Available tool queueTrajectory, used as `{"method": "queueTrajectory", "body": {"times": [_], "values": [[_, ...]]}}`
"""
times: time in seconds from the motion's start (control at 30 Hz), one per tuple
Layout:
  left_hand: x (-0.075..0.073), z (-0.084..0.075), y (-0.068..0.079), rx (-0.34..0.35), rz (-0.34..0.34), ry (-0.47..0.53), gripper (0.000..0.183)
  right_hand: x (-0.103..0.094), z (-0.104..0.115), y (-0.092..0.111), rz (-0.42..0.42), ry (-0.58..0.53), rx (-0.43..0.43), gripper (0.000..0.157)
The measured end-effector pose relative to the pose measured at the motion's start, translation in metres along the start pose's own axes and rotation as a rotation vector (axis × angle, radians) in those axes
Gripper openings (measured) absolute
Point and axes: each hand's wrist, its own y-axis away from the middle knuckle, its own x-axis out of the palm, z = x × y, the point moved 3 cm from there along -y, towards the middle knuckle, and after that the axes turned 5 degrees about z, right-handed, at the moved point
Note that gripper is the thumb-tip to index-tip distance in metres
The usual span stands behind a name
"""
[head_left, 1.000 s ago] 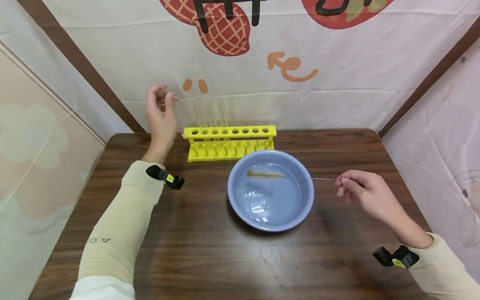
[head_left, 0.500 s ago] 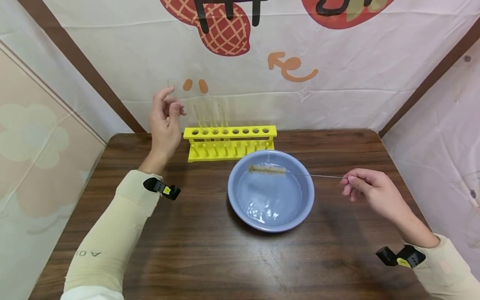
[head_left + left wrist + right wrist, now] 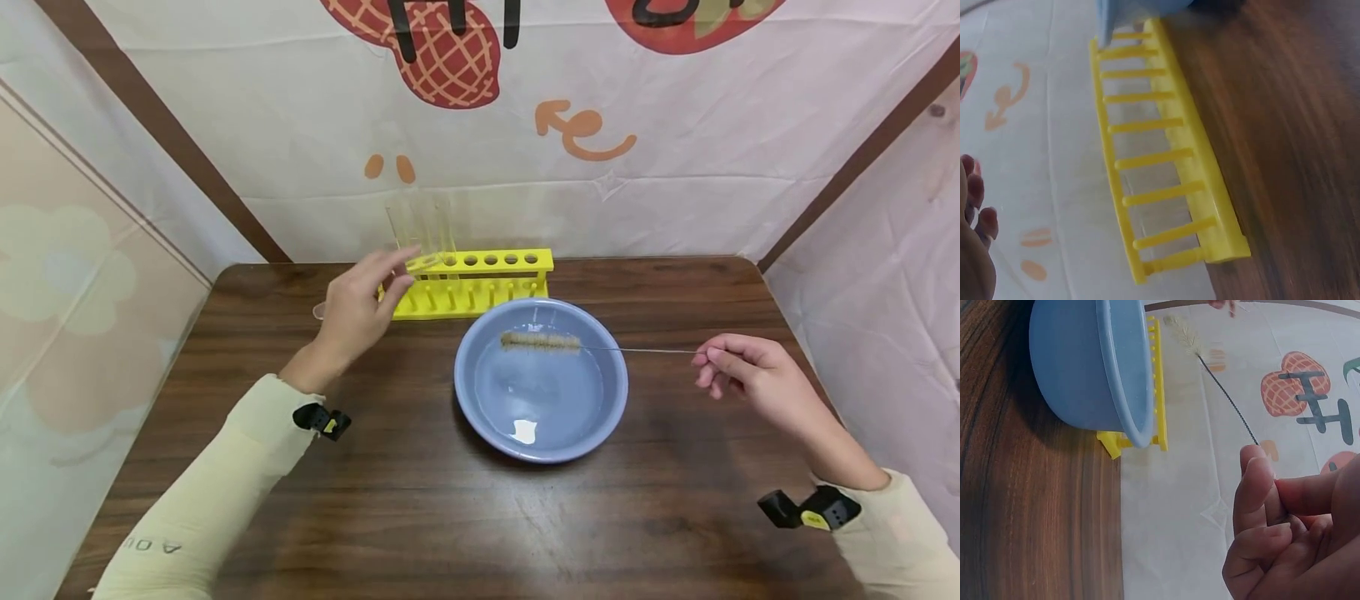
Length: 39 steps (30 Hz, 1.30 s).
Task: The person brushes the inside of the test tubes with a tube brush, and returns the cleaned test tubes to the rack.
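My left hand (image 3: pixel 360 304) pinches a clear glass test tube (image 3: pixel 319 311) in front of the yellow test tube rack (image 3: pixel 495 261). The tube lies nearly level, its rounded end showing left of the hand and its mouth pointing right. Fingers hide its middle. Several clear tubes (image 3: pixel 447 221) stand in the rack's left part. My right hand (image 3: pixel 753 371) pinches the thin wire handle of a test tube brush (image 3: pixel 540 342). The brush's tan bristles are over the blue basin (image 3: pixel 467 408), which holds water. In the right wrist view the bristle head (image 3: pixel 1184 334) appears above the basin's rim.
The basin stands on a dark wooden table (image 3: pixel 420 517), just in front of the rack's right part. A printed cloth (image 3: pixel 697 125) hangs behind the table's back edge. More cloth panels stand at the left and right sides.
My left hand has come down and right, from beside the rack to in front of its left end, tilting the tube level. My right hand has drifted slightly right with the brush.
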Motion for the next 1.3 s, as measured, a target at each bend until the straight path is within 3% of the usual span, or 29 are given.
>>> {"method": "queueTrajectory", "body": {"times": [0.2,0.43,0.6,0.73,1.07,1.3], "values": [[0.004,-0.016,0.01,0.049,0.101,-0.09,0.036,-0.004,0.0,0.0,-0.01,-0.075,0.003,0.024],[0.011,-0.025,0.014,0.066,0.167,-0.075,0.035,-0.007,-0.004,0.0,0.003,-0.248,-0.024,0.024],[0.016,-0.035,0.016,0.119,0.209,-0.115,0.027,-0.008,-0.004,0.0,0.01,-0.323,-0.023,0.024],[0.019,-0.042,0.016,0.152,0.222,-0.16,0.031,-0.008,-0.001,0.0,0.022,-0.315,-0.017,0.023],[0.028,-0.052,0.015,0.143,0.264,-0.152,0.028,-0.007,0.003,-0.002,0.047,-0.283,-0.031,0.024],[0.03,-0.051,0.014,0.141,0.269,-0.161,0.028,-0.005,0.002,-0.004,0.042,-0.132,-0.133,0.023]]}}
